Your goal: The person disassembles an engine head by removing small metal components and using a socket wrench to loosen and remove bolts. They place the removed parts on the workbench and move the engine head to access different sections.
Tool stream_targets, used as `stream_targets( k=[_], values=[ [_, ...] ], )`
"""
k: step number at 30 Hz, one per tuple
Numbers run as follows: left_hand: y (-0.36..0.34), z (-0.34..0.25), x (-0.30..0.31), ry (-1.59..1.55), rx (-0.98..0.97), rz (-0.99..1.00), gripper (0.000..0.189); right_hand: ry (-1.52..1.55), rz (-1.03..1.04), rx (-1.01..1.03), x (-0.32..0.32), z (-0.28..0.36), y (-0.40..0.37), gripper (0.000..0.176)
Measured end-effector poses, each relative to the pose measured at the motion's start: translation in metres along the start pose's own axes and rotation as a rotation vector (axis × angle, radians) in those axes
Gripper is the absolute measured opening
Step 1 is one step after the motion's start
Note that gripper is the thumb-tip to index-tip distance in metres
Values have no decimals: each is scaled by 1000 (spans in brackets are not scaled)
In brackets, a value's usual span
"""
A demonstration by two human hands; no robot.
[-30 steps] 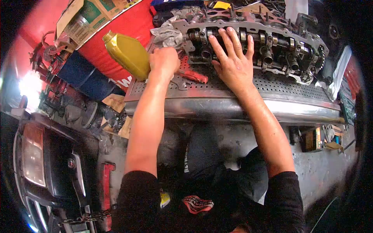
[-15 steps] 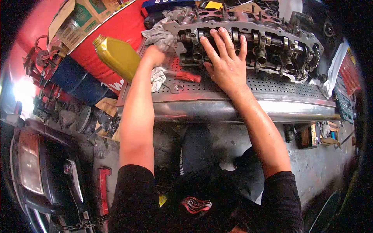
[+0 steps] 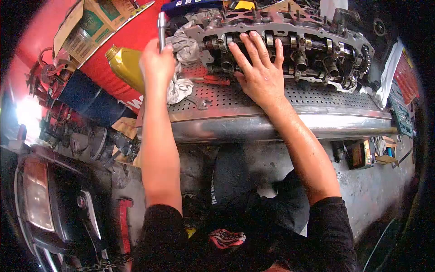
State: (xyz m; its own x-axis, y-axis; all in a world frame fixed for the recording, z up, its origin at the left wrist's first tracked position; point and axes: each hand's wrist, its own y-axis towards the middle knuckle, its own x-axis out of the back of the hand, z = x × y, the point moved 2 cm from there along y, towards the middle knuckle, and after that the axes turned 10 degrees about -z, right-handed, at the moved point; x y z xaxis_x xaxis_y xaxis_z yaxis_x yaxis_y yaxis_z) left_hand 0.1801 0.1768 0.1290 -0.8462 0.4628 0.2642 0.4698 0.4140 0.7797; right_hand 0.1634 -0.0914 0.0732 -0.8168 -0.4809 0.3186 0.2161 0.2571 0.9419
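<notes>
My left hand [image 3: 157,65] is closed around a chrome ratchet wrench [image 3: 161,28], which points up past my fist with its head at the top. Under my right hand [image 3: 263,72] lies a cylinder head [image 3: 312,47] with camshafts; the fingers are spread flat over its left part. A crumpled rag [image 3: 186,47] is just right of my left fist, and a second rag [image 3: 180,90] lies below it. Close by on the perforated metal bench are a red-handled tool [image 3: 213,80] and an open-end wrench [image 3: 199,103].
An uncapped yellow-green oil bottle [image 3: 124,68] leans left of my forearm, before a red drum [image 3: 102,54] topped with a cardboard box [image 3: 97,27]. The bench's rounded metal edge [image 3: 226,128] runs in front of me. At lower left stands a car front [image 3: 59,195].
My left hand has moved up and left from beside the rag, and the ratchet wrench now shows upright in it. My right hand stays spread on the cylinder head.
</notes>
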Motion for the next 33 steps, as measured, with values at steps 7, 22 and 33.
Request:
stream_targets(
  k=[7, 22, 33],
  values=[
    [-161, -70, 53, -480, 845, 442, 10, 3, -15, 2, 3, 0, 0, 57],
    [-170, -86, 14, -954, 1198, 427, 15, 33, -8, -2, 1, -2, -1, 55],
    [-159, -94, 13, -186, 391, 289, 27, 30, -10, 10, 2, -4, -3, 55]
  ],
)
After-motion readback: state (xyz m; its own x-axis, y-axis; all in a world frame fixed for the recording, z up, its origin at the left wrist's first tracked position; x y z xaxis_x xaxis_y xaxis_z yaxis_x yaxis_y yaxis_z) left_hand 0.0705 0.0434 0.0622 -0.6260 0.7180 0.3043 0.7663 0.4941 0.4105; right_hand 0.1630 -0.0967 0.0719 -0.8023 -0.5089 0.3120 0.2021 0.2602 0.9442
